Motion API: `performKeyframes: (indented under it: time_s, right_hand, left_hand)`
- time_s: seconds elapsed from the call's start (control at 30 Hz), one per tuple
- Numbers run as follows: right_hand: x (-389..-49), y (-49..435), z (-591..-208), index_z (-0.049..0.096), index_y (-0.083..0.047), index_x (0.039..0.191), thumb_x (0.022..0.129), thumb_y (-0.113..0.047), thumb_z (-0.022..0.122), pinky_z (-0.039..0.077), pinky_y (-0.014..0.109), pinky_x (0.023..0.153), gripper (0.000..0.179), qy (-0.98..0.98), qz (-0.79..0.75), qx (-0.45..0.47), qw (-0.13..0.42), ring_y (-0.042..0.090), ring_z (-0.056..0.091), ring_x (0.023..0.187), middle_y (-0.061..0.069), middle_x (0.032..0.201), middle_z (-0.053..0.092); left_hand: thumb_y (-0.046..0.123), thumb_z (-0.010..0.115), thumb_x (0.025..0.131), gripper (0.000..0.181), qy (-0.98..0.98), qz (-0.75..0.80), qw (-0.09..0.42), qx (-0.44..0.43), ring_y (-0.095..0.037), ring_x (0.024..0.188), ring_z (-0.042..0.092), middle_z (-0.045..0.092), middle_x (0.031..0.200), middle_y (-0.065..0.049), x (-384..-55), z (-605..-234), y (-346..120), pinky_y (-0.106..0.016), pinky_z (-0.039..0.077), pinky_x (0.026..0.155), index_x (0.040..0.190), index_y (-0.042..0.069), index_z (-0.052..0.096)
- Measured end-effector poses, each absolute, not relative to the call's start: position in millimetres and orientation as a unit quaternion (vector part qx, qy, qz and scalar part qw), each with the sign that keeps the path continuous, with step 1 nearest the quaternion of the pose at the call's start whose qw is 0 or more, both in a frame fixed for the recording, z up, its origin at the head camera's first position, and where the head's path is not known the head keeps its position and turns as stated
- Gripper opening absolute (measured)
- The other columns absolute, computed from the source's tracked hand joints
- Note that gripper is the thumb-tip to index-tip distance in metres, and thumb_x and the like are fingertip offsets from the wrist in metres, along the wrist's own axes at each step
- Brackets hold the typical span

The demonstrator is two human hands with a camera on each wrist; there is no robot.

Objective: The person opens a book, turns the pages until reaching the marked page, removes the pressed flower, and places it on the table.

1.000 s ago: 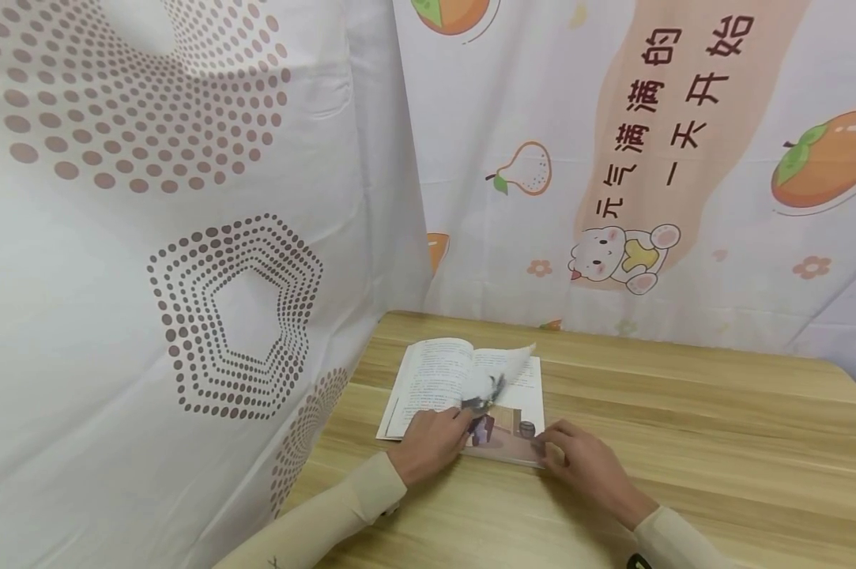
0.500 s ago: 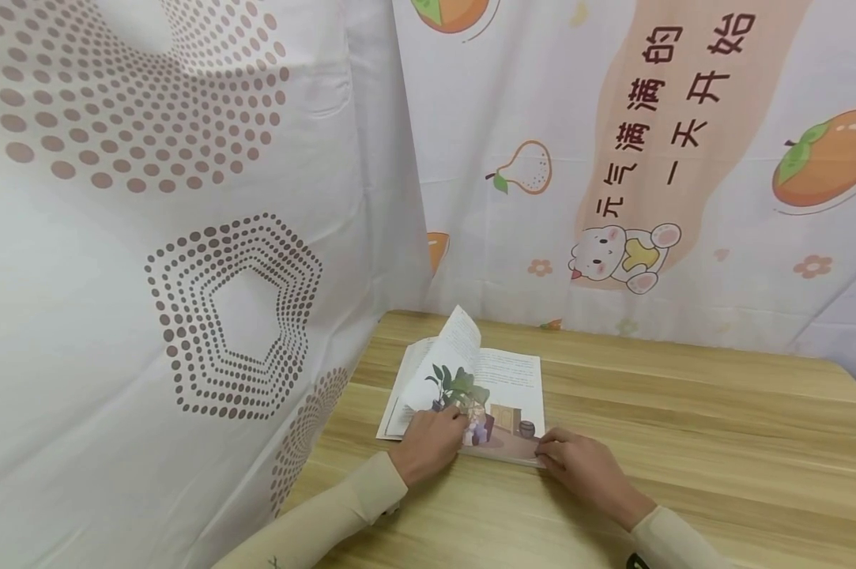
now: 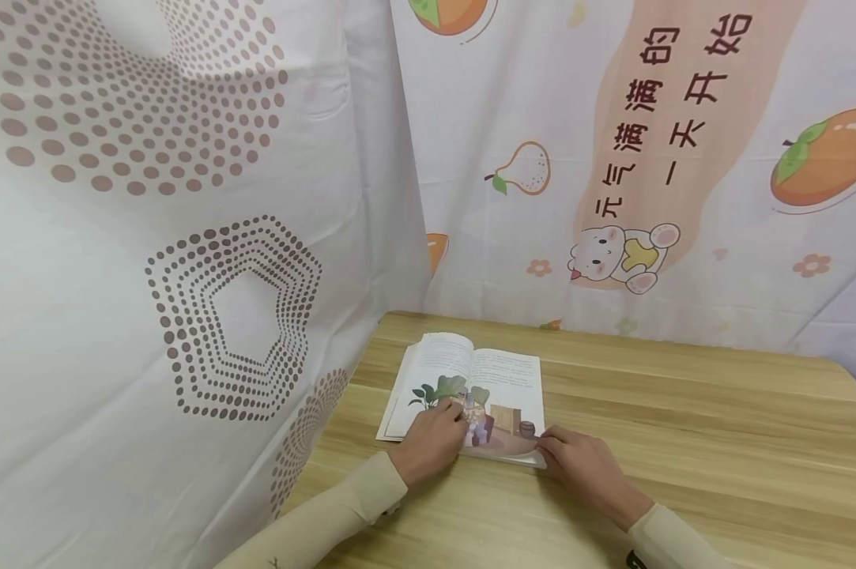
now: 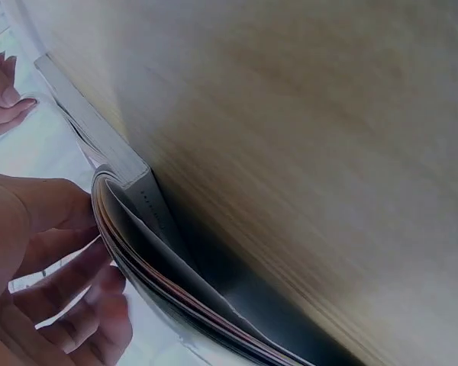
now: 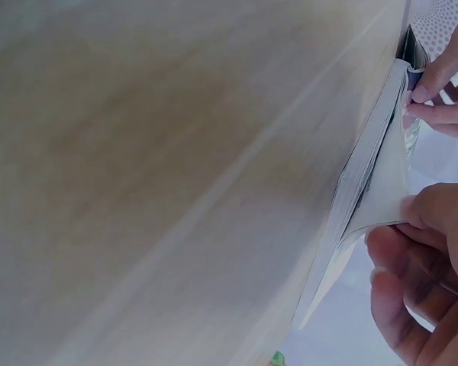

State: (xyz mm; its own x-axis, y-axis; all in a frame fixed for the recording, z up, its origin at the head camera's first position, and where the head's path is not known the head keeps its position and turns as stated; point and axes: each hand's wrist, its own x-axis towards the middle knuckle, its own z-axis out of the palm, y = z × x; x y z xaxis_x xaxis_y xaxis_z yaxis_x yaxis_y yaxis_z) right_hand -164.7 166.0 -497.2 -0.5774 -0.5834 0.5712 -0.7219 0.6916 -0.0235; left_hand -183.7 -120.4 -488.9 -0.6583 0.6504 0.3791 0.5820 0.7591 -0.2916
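An open book (image 3: 507,365) with printed text and a colour picture across its lower half lies on the table. My left hand (image 3: 431,442) rests on it at the lower end of the fold. In the left wrist view, the left thumb (image 4: 69,202) touches the book by the spine, and the other fingers lie loosely bent over the page. At the lower right corner, my right hand (image 3: 587,470) pinches a page between thumb and forefinger. The right wrist view shows this page (image 5: 385,191) bent up from the pages below, held by the right hand (image 5: 435,252).
The wood-grain table (image 3: 684,427) extends to the right of the book and in front of it. A white curtain with brown dots (image 3: 257,316) hangs close on the left. Behind the table hangs a fruit-patterned curtain (image 3: 499,261).
A raised page has swung over from right to left and now lies on the left side, completing the picture across the fold. Both hands have stayed nearly in place.
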Motion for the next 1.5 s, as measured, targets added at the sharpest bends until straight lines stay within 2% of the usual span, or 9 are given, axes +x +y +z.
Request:
performKeyframes:
  time_s: [0.1,0.2,0.33,0.43,0.77,0.93,1.1,1.3,1.5]
  right_hand:
    - [-165.3,166.4,-495.7,0.078,-0.013,0.086,0.078,-0.005,0.086,0.054,0.029,0.057,0.014,-0.883,0.15,0.363,0.258,0.009,0.068,0.071,-0.006,0.087,0.07]
    - [-166.1,166.5,-494.6,0.078,-0.015,0.083,0.078,-0.005,0.086,0.054,0.029,0.059,0.014,-0.887,0.168,0.354,0.245,0.007,0.066,0.071,-0.008,0.085,0.07]
    - [-167.6,166.2,-492.1,0.079,-0.016,0.082,0.077,-0.005,0.088,0.051,0.026,0.057,0.015,-0.893,0.181,0.34,0.232,0.003,0.063,0.069,-0.009,0.084,0.071]
    - [-168.2,165.7,-488.7,0.08,-0.017,0.082,0.077,-0.008,0.089,0.048,0.022,0.055,0.014,-0.902,0.191,0.321,0.216,-0.002,0.058,0.066,-0.009,0.084,0.072]
    - [-167.6,165.6,-482.8,0.079,-0.02,0.086,0.077,-0.013,0.09,0.041,0.019,0.052,0.015,-0.9,0.245,0.291,0.212,-0.01,0.045,0.06,-0.007,0.089,0.074]
    - [-166.1,167.8,-483.2,0.077,-0.012,0.102,0.075,-0.014,0.092,0.04,0.019,0.05,0.03,-0.903,0.258,0.265,0.219,-0.009,0.044,0.06,-0.001,0.098,0.072]
    - [-165.3,170.7,-485.1,0.074,-0.007,0.115,0.076,-0.019,0.091,0.046,0.023,0.054,0.044,-0.921,0.245,0.233,0.193,-0.002,0.052,0.062,0.004,0.103,0.072]
    - [-165.0,171.1,-491.8,0.076,-0.01,0.113,0.076,-0.022,0.092,0.056,0.035,0.068,0.042,-0.936,0.218,0.233,0.149,0.016,0.068,0.081,0.006,0.109,0.073]
    - [-163.2,170.7,-495.9,0.077,-0.011,0.108,0.076,-0.022,0.092,0.056,0.035,0.073,0.037,-0.933,0.216,0.255,0.135,0.016,0.068,0.088,0.002,0.11,0.072]
  left_hand:
    - [0.018,0.073,0.092,0.009,-0.904,0.059,0.229,-0.355,-0.015,0.083,0.056,0.065,0.087,0.004,-184.0,-487.9,-120.7,-0.025,0.052,0.066,0.084,0.019,0.077]
    - [0.035,0.074,0.095,0.014,-0.909,0.036,0.207,-0.361,-0.013,0.086,0.054,0.063,0.087,0.006,-184.0,-488.4,-120.6,-0.026,0.05,0.074,0.088,0.023,0.077]
    - [0.058,0.072,0.089,0.032,-0.916,0.01,0.178,-0.36,-0.011,0.083,0.048,0.056,0.085,0.008,-184.7,-489.7,-120.0,-0.024,0.044,0.069,0.089,0.026,0.076]
    - [0.062,0.072,0.086,0.036,-0.916,0.013,0.176,-0.36,-0.011,0.08,0.047,0.055,0.083,0.008,-185.6,-488.8,-119.0,-0.024,0.042,0.068,0.089,0.027,0.077]
    - [0.055,0.071,0.092,0.028,-0.917,0.044,0.173,-0.356,-0.011,0.079,0.049,0.06,0.083,0.007,-186.5,-483.8,-116.7,-0.027,0.044,0.07,0.093,0.029,0.081]
    - [0.047,0.068,0.098,0.024,-0.921,0.038,0.165,-0.351,-0.012,0.08,0.05,0.059,0.085,0.007,-184.6,-482.9,-116.7,-0.026,0.045,0.069,0.095,0.027,0.08]
    - [0.037,0.067,0.1,0.018,-0.919,0.043,0.178,-0.348,-0.013,0.084,0.054,0.063,0.089,0.005,-183.8,-485.1,-117.5,-0.027,0.049,0.069,0.097,0.024,0.079]
    - [0.027,0.067,0.099,0.012,-0.922,0.032,0.195,-0.333,-0.015,0.084,0.06,0.067,0.089,0.002,-185.1,-487.7,-117.7,-0.027,0.051,0.064,0.097,0.015,0.07]
    - [0.023,0.07,0.096,0.017,-0.921,0.01,0.219,-0.321,-0.011,0.064,0.056,0.061,0.072,0.002,-185.5,-486.3,-116.9,-0.026,0.045,0.051,0.086,0.014,0.06]
